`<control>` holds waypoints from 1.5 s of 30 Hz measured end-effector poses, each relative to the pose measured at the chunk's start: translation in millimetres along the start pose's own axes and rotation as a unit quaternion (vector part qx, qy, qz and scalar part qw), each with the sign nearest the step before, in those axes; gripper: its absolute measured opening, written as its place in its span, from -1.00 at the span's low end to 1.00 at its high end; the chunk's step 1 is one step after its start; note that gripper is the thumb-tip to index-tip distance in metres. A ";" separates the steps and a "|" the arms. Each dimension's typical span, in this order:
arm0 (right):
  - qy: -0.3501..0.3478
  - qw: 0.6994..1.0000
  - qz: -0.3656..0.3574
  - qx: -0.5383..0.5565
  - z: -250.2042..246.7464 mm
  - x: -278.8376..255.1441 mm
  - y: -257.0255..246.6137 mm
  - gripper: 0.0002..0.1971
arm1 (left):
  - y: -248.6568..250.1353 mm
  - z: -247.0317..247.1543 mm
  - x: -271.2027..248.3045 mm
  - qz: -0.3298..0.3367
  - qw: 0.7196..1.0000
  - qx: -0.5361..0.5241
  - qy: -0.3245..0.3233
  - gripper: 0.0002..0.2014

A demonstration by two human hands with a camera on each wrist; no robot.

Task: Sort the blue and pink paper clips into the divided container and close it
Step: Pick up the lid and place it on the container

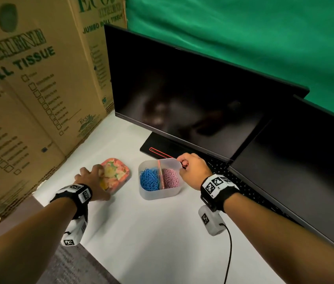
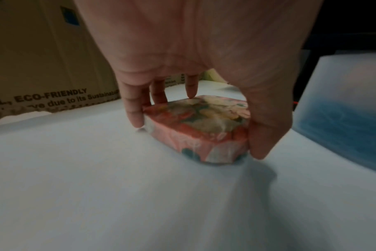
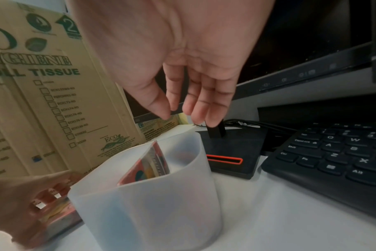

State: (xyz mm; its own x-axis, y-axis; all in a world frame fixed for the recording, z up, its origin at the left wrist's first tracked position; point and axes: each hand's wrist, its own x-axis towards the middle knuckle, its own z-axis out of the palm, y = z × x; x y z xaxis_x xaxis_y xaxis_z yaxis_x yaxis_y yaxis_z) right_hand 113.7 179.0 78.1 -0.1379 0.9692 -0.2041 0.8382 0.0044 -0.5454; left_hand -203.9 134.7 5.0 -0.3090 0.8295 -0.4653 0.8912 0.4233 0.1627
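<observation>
A person's left hand (image 1: 92, 177) closes over a pink patterned lid (image 1: 119, 173) lying flat on the white table (image 1: 162, 232) at lower left of centre in the head view; the left wrist view shows the fingers (image 2: 133, 112) down one side of the lid (image 2: 204, 125) and the thumb against the opposite edge, clamped around it. Just to the right of the lid stands the open translucent container (image 1: 158, 193), split by an upright divider (image 1: 160, 175): blue paper clips (image 1: 148, 179) fill the left compartment, pink paper clips (image 1: 171, 178) the right. The right hand (image 1: 192, 167) hovers at the container's far right rim, fingers loosely bent and apart; the right wrist view shows that hand (image 3: 182, 68) above the container (image 3: 150, 195), holding nothing. Behind, a dark monitor (image 1: 203, 95) fills the centre of the frame, a black keyboard (image 1: 240, 185) runs along the right, and printed cardboard boxes (image 1: 28, 89) stand at upper left before a green backdrop (image 1: 244, 33).
</observation>
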 end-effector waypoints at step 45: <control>-0.191 0.936 -0.130 -0.267 14.5 30.5 -1.3 0.28 | 130.5 -23.4 -34.7 0.310 0.945 0.099 -0.037 0.16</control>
State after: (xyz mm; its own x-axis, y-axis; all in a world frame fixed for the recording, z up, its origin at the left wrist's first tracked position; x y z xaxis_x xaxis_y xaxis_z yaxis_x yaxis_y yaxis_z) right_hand 100.8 204.9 60.8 -0.4671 0.7597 -0.4524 0.8800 0.4494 -0.1539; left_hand -84.6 169.8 62.8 0.3111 0.8649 -0.3939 0.9399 -0.2188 0.2621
